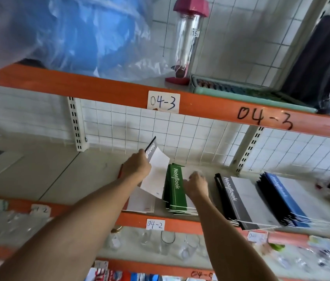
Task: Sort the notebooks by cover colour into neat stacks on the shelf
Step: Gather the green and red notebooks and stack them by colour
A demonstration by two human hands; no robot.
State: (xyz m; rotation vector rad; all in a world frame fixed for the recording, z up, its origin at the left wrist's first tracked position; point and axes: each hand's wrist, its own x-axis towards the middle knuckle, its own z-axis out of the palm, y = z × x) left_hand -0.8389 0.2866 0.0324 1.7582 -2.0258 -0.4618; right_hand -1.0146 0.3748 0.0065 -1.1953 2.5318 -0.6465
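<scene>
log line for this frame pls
left hand: holds grey notebook tilted | right hand: on green stack | grey stack, blue stack: on shelf

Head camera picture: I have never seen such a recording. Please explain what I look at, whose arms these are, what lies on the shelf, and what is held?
There is no machine here. A person wears one wide-angle camera on the head, so you see their own two bare arms reaching forward to a shelf with orange edges.

On the shelf lie notebooks in stacks by cover colour: a green stack, a grey stack and a blue stack, and further left a pile whose cover colour is hidden.

The left hand holds a grey notebook lifted up above that left pile. The right hand rests on the green stack; its fingers are blurred, so I cannot tell how they lie.
</scene>
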